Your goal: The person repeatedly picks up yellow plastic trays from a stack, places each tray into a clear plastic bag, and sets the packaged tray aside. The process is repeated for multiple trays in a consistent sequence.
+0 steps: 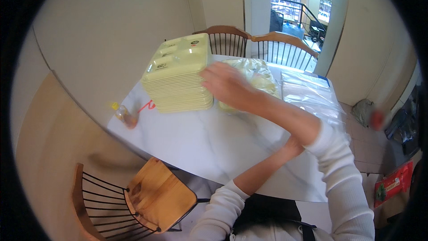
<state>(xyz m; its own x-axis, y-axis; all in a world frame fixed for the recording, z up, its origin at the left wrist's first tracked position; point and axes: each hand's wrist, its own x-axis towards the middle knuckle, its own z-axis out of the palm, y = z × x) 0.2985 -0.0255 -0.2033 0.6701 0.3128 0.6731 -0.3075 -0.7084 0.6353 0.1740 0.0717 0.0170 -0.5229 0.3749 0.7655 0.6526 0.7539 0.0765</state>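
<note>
My right hand (225,82) is blurred and reaches across to the right side of a tall stack of pale yellow compartment trays (177,90). Its fingertips overlap the stack's edge; whether they touch it I cannot tell. My left arm crosses beneath the right forearm, and most of my left hand (294,144) is hidden behind that forearm near its rolled white sleeve. Just beyond my right wrist lies a pale yellow tray in clear plastic wrapping (264,77), partly covered by the arm. Flat clear plastic bags (306,90) lie to its right.
A marble-patterned white table (207,140) spans the middle. On its left are a small yellow-capped bottle (126,117) and a red strip (147,106). Wooden chairs stand at the far side; another wooden chair (164,194) is at lower left. A red packet (393,184) sits at lower right.
</note>
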